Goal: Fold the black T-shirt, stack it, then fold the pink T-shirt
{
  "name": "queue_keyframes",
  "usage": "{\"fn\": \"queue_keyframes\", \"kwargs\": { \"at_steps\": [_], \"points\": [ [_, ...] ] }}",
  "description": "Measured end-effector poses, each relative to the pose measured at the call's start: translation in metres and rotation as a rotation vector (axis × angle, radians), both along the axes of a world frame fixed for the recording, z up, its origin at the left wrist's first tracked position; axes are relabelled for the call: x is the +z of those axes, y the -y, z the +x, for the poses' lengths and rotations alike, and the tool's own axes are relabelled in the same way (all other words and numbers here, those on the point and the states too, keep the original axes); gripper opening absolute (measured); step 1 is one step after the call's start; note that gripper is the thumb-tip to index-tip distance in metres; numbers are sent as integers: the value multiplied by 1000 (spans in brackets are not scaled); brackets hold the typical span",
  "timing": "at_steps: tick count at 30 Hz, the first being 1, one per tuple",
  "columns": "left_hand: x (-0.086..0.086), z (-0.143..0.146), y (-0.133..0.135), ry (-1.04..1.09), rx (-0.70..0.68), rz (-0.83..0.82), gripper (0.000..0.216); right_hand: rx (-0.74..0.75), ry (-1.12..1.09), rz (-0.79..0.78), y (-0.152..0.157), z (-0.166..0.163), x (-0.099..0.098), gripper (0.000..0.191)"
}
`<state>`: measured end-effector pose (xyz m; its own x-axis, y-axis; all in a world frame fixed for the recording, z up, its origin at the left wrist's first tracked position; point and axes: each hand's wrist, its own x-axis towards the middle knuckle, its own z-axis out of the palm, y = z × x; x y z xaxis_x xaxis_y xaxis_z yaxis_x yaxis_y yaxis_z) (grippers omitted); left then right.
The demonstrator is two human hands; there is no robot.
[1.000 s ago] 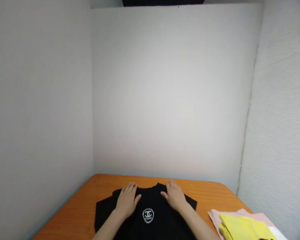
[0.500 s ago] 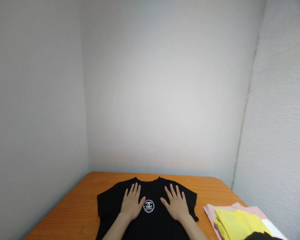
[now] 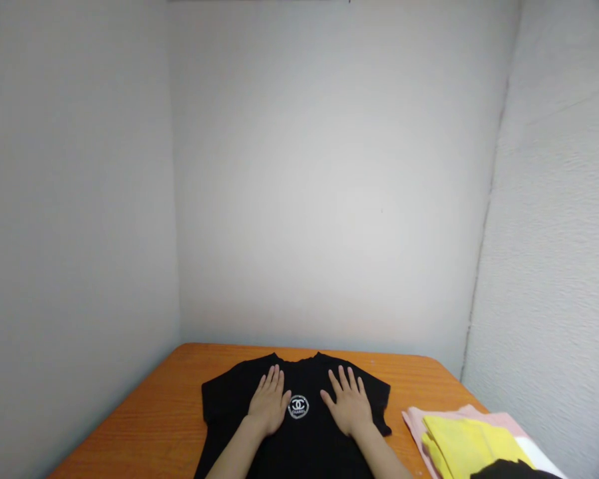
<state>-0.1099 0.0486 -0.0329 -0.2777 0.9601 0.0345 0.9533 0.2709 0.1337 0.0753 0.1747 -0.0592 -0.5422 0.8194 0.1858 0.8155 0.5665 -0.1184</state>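
At the bottom edge of view, the black short-sleeved T-shirt [image 3: 299, 432] is lying face up on the orange wooden desk [image 3: 144, 412], its hem cut off by the frame. Left hand [image 3: 270, 404] and right hand [image 3: 348, 404] are resting flat on the chest, fingers spread wide, gripping nothing, flanking the round white logo [image 3: 298, 406]. Lettering on it is too small to read. Stacked pink and yellow folded cloths [image 3: 466, 436] are sitting partly out of frame near the right desk edge. Bare desk is showing left and behind the collar, up to the walls.
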Motion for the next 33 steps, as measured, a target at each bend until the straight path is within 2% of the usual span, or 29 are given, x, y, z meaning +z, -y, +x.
{"fn": "queue_keyframes", "kwargs": {
  "at_steps": [4,8,11,13,18,21,24,26,30,33],
  "points": [
    [1,39,11,-42,-40,104,61,97,24,60,22,-12,12,61],
    [-7,56,22,-87,31,97,59,204,-64,-54,62,-28,4,61],
    [-13,46,30,-81,78,51,60,245,-102,-103,82,-27,-6,64],
    [-16,28,38,-75,65,38,60,243,-112,-107,83,-16,-8,65],
    [-26,-36,68,-132,182,23,64,107,-95,-81,56,31,-6,73],
    [-37,-59,77,-166,204,60,64,66,-78,-57,45,46,-9,74],
    [-43,-62,75,-172,214,79,65,51,-58,-30,43,46,-12,75],
    [-40,-59,74,-165,209,73,64,48,-41,-18,44,44,-12,74],
    [-21,-50,80,-128,169,36,62,73,-8,-6,49,46,-1,70],
    [-8,-31,90,-139,126,34,61,101,-13,4,64,42,6,64]
  ]
}}
